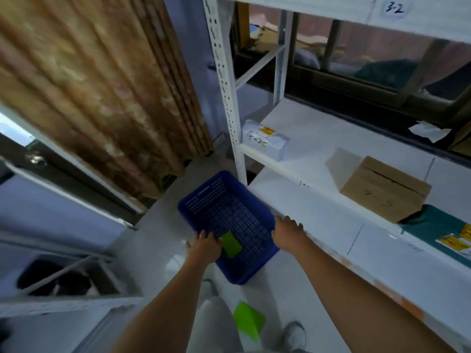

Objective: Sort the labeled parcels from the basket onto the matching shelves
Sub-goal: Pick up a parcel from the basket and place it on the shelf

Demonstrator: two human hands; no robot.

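Reaching down, the left hand (204, 247) touches the near rim of the blue basket (224, 200) on the floor with fingers loosely spread beside a green parcel (231, 244) lying inside, while the right hand (288, 231) rests at the basket's right edge against the lower shelf (331, 225), fingers slightly spread and holding nothing. Farther off, a cardboard box (382, 192) and a teal parcel (433, 229) sit on the middle shelf, and a white parcel (265, 138) marked 4-2 lies at its far left corner.

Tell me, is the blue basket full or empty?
Nearly empty: the blue basket shows bare mesh floor, with only one green packet inside.
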